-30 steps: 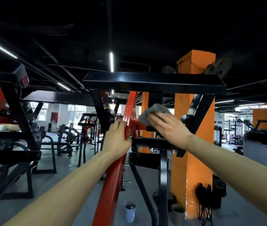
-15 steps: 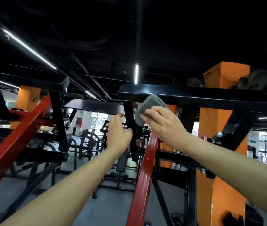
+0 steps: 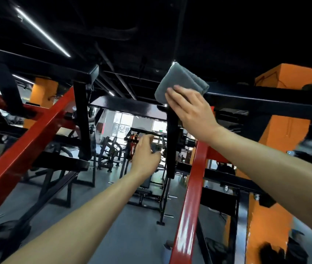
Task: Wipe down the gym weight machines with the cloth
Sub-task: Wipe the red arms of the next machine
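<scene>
A folded grey cloth (image 3: 180, 80) is pressed by my right hand (image 3: 190, 109) against the left end of the black top crossbar (image 3: 265, 101) of a weight machine, above its black upright post (image 3: 171, 141). My left hand (image 3: 146, 155) hovers lower down, just left of that post, fingers loosely curled and holding nothing. A red lever arm (image 3: 193, 197) of the same machine slopes down on the right of the post.
A second machine with a red arm (image 3: 23, 147) and black frame (image 3: 82, 119) stands at the left. Orange pillars (image 3: 282, 134) rise at right and far left. More machines and benches (image 3: 111, 155) fill the grey floor behind.
My right hand has lifted the cloth from the red arm's pivot up to the top crossbar's end. My left hand let go of the frame and now hangs free. The view tilted upward.
</scene>
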Available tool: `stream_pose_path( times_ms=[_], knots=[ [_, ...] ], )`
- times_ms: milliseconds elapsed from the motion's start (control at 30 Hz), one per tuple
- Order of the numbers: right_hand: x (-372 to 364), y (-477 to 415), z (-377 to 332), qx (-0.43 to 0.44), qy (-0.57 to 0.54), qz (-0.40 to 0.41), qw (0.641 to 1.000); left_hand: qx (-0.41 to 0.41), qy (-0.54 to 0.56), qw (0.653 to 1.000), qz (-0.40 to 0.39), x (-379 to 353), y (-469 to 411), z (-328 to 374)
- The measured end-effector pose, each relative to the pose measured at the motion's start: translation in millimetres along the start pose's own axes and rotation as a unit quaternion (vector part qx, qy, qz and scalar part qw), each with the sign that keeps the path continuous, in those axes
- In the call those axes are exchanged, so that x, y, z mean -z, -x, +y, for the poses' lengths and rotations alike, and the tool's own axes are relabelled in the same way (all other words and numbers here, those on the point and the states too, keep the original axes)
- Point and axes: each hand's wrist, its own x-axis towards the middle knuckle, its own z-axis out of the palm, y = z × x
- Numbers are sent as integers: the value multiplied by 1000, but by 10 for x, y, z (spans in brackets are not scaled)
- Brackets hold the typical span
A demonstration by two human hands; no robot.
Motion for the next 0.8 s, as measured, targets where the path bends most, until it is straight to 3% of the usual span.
stream_pose_path(
  times_ms=[133,267,400,467,533,600,800],
  knots=[
    [-150,400,-238,138,-55,-148,978,34,6,999,-4,-38,55,-177],
    [-346,467,-477,116,-169,-274,940,34,28,999,-29,-104,56,-340],
    [-346,256,-562,178,-175,-441,862,37,40,998,-33,-195,33,-435],
    [-299,275,-550,179,-169,-422,873,30,56,997,-35,-238,81,-433],
    [-263,331,-488,156,-175,-342,910,18,88,996,-25,-261,118,-398],
    [-258,413,-436,121,-173,-310,927,9,126,992,-5,-267,107,-327],
    [-218,562,-496,6,-339,-323,883,29,268,963,6,-409,-108,-138]
  ],
)
